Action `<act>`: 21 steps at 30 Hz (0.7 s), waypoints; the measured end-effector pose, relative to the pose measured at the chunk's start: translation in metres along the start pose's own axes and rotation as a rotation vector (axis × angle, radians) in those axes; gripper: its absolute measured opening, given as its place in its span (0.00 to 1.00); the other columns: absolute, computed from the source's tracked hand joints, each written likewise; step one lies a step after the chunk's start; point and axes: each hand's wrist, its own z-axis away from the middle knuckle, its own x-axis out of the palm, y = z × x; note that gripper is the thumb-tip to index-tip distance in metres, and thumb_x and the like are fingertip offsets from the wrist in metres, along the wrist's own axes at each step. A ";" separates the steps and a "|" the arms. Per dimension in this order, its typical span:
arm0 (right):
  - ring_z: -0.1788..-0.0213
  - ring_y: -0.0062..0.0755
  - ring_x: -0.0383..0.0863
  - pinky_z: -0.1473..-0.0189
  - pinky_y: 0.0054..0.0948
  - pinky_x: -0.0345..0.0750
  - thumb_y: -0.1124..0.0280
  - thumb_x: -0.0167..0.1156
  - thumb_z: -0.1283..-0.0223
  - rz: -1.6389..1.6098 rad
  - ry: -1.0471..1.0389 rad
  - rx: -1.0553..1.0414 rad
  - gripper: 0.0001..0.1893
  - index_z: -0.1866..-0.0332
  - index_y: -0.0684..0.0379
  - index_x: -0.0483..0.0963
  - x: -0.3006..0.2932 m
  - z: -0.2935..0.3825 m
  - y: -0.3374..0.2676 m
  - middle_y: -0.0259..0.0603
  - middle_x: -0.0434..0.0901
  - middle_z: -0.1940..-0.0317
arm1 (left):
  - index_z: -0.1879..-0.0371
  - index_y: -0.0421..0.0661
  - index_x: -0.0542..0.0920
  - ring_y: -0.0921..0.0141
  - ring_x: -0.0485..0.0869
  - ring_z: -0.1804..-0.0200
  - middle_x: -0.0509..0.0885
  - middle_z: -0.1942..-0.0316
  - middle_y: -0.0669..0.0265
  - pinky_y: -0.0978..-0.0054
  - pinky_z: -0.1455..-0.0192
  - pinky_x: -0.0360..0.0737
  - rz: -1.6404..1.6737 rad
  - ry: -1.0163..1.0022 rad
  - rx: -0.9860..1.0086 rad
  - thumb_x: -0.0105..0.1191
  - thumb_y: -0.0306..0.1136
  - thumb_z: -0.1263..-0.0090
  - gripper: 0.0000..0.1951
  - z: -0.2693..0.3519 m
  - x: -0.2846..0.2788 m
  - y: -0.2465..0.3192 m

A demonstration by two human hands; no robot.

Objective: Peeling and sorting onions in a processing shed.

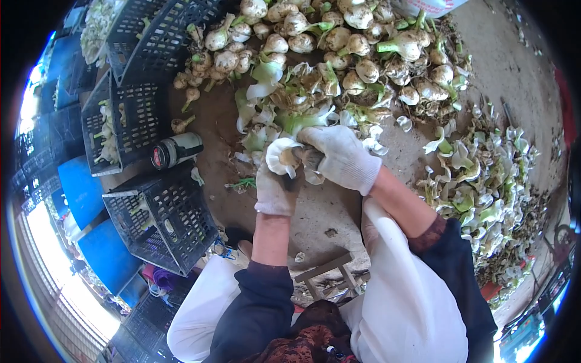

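Observation:
My left hand (276,193), in a whitish knit glove, holds a peeled white garlic bulb (275,158) with its tan cut face turned to the right. Close against that face, my right hand (342,152), gloved the same way, grips a short grey-brown piece (312,159). Whether this is a tool or part of the plant I cannot tell; fingers hide much of it. Just beyond both hands lie stripped garlic skins and green leaf sheaths (299,119). Behind them is a heap of unpeeled garlic bulbs (338,38) with soil on them.
Black plastic crates (174,218) line the left side, some with garlic inside. A dark-lidded jar (178,150) lies between two of them. At right is a pile of discarded skins (485,181). A low wooden stool frame (324,267) stands between my legs. A white sack (426,5) lies far ahead.

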 end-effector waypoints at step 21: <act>0.71 0.49 0.79 0.69 0.40 0.76 0.76 0.60 0.60 -0.192 -0.483 -0.497 0.07 0.72 0.56 0.74 0.020 -0.020 -0.088 0.47 0.76 0.78 | 0.75 0.40 0.80 0.77 0.74 0.75 0.80 0.75 0.69 0.74 0.73 0.73 -0.420 0.355 0.139 0.47 0.47 0.26 0.23 -0.002 -0.012 0.108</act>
